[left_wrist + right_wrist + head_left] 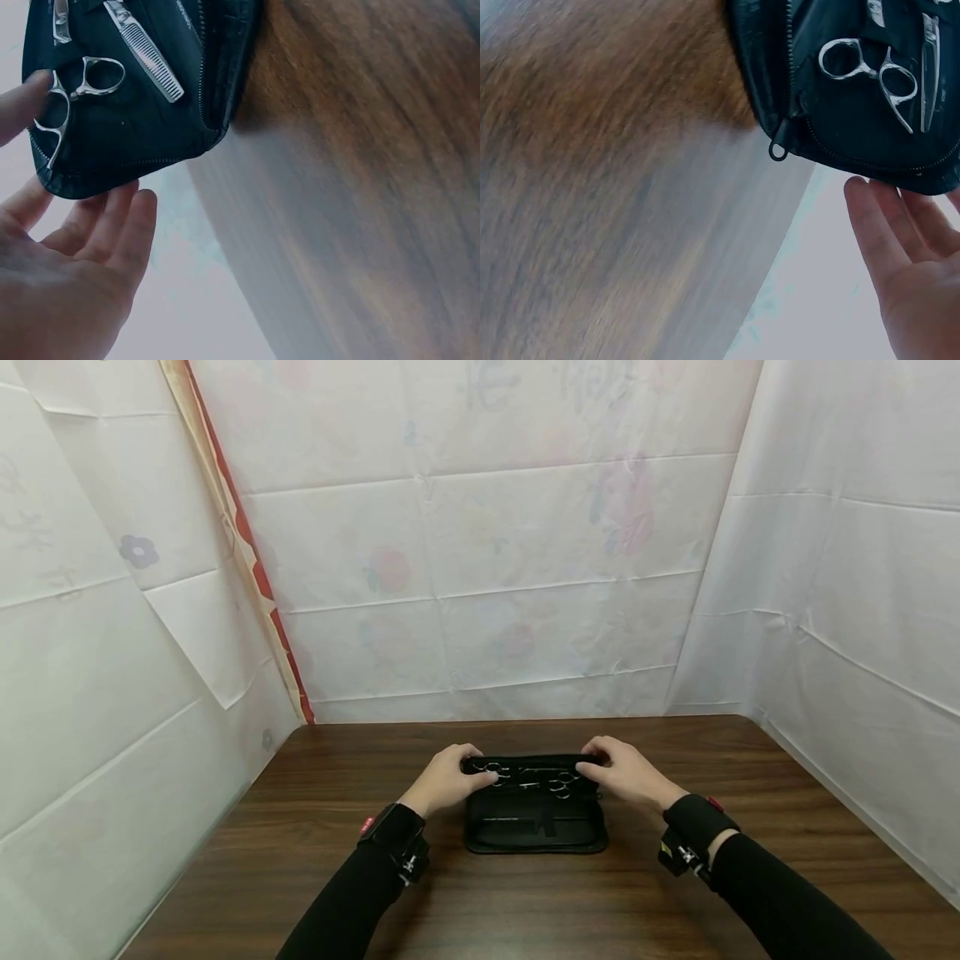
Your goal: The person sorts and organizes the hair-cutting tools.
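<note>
An unfolded black zip case (495,839) is on the table, its far half tilted up and its near half lying toward me. My left hand (447,781) grips the left end of the raised half, thumb over the front and fingers behind. At the right end, my right hand (626,772) holds it the same way. Silver scissors (94,91) and a comb-toothed thinning blade (154,60) sit inside, near the left thumb. On the right side, another pair of scissors (866,69) is tucked under a strap beside a slim metal blade (930,71). A zipper pull (778,154) dangles from the case's edge.
Beneath the case is a dark brown wooden table (525,910). White printed sheets (480,635) hang behind the table and along both sides. A red-and-cream edging strip (247,543) runs down the back left corner.
</note>
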The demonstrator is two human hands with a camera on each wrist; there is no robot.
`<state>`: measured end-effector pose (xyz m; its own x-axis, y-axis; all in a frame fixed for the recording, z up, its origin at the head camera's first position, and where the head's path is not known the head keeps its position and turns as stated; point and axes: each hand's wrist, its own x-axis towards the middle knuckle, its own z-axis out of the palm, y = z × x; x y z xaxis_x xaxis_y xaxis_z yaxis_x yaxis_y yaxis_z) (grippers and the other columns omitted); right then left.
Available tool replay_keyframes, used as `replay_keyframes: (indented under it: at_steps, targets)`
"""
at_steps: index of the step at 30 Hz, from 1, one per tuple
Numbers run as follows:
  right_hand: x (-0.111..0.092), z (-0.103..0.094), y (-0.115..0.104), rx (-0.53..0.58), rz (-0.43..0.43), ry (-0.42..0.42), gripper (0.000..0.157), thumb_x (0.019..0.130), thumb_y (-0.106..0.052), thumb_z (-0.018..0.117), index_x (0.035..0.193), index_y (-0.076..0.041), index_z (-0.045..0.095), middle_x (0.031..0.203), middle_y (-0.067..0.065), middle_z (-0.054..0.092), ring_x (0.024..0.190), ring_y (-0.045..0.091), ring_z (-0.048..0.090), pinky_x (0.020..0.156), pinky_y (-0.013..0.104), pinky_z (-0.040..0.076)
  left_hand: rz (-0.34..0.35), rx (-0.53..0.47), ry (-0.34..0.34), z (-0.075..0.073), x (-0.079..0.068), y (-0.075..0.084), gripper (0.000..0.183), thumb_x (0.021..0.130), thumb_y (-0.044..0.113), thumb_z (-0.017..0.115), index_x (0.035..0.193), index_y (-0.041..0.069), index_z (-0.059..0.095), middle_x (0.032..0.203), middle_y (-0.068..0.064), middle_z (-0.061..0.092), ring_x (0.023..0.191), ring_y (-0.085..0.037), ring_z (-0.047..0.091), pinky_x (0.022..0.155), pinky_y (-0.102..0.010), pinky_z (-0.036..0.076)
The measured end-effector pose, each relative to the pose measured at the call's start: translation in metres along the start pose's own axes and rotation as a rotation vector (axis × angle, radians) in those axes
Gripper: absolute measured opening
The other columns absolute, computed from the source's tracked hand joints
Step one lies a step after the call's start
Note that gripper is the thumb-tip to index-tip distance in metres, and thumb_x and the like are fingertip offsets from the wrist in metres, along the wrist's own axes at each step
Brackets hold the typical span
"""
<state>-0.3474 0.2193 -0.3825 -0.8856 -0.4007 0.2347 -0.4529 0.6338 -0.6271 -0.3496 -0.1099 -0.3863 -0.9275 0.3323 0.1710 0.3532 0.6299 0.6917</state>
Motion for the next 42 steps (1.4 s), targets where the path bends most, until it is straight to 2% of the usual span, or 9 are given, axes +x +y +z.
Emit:
replay_keyframes:
  at_steps: [2,6,15,23,27,31,35,39,42]
  targets:
    - [0.0,-0.002,-0.002,0.025,0.02,-0.014,0.03,0.105,-0.037,0.058,0.114,-0.009,0.065,0.104,0.005,0.06,0.089,0.02,0.055,0.08,0.042,0.046,-0.017,-0.02,-0.012,0.001,-0.001,0.001,0.047,0.098,0.043,0.068,0.127,0.007,0.064,0.129,-0.012,0.061,0.118,-0.031,0.058,0.098,-0.051,0.048]
    - [0.002,-0.003,-0.003,0.034,0.035,-0.035,0.033,0.104,-0.044,0.057,0.106,-0.012,0.067,0.098,0.002,0.061,0.084,0.02,0.055,0.077,0.04,0.045,-0.022,-0.019,-0.031,0.003,0.0,0.004,0.047,0.099,0.051,0.061,0.12,0.01,0.066,0.118,-0.007,0.064,0.108,-0.026,0.061,0.094,-0.048,0.05]
    - [0.003,-0.006,-0.003,0.015,0.01,-0.104,0.028,0.102,-0.041,0.061,0.1,-0.013,0.068,0.092,0.001,0.062,0.079,0.021,0.056,0.072,0.038,0.046,0.021,0.044,-0.109,0.005,0.0,0.009,0.041,0.099,0.052,0.061,0.111,0.013,0.07,0.105,-0.001,0.066,0.094,-0.017,0.062,0.086,-0.042,0.052]
    - [0.004,-0.015,-0.007,0.072,-0.033,-0.285,0.022,0.1,-0.031,0.067,0.106,-0.01,0.07,0.095,0.002,0.066,0.086,0.032,0.064,0.073,0.04,0.055,0.029,0.107,-0.198,0.006,-0.002,0.014,0.046,0.096,0.051,0.066,0.114,0.009,0.07,0.109,-0.002,0.066,0.098,-0.017,0.061,0.089,-0.042,0.052]
    - [0.006,-0.017,-0.011,0.076,-0.035,-0.384,0.032,0.098,-0.031,0.068,0.117,-0.005,0.069,0.106,0.004,0.067,0.097,0.031,0.064,0.083,0.044,0.054,0.005,0.117,-0.265,0.006,-0.004,0.015,0.052,0.095,0.054,0.065,0.121,0.009,0.067,0.115,-0.004,0.066,0.106,-0.02,0.061,0.093,-0.044,0.051]
    - [0.006,-0.015,-0.012,0.056,-0.006,-0.449,0.043,0.098,-0.034,0.068,0.127,-0.003,0.066,0.118,0.004,0.065,0.11,0.027,0.06,0.094,0.047,0.049,-0.033,0.11,-0.328,0.006,-0.005,0.013,0.063,0.094,0.06,0.063,0.132,0.01,0.062,0.132,-0.008,0.062,0.12,-0.026,0.059,0.1,-0.047,0.048]
    - [0.007,-0.011,-0.012,0.056,0.041,-0.488,0.051,0.096,-0.035,0.07,0.134,-0.002,0.061,0.13,0.008,0.062,0.123,0.034,0.055,0.103,0.054,0.045,-0.066,0.116,-0.378,0.008,-0.005,0.012,0.072,0.091,0.063,0.065,0.141,0.011,0.057,0.144,-0.01,0.055,0.13,-0.029,0.054,0.105,-0.05,0.044]
    - [0.008,-0.008,-0.014,0.042,0.104,-0.53,0.065,0.093,-0.035,0.074,0.145,-0.002,0.052,0.146,0.014,0.052,0.137,0.037,0.046,0.111,0.057,0.037,-0.082,0.133,-0.396,0.011,-0.005,0.012,0.077,0.087,0.061,0.07,0.145,0.012,0.054,0.145,-0.009,0.054,0.129,-0.027,0.053,0.106,-0.05,0.043]
    - [0.008,-0.005,-0.017,0.009,0.15,-0.562,0.073,0.09,-0.035,0.076,0.15,-0.004,0.047,0.151,0.015,0.047,0.14,0.036,0.042,0.113,0.057,0.033,-0.078,0.133,-0.399,0.014,-0.005,0.012,0.079,0.084,0.057,0.076,0.144,0.012,0.054,0.142,-0.008,0.056,0.123,-0.024,0.055,0.105,-0.049,0.043]
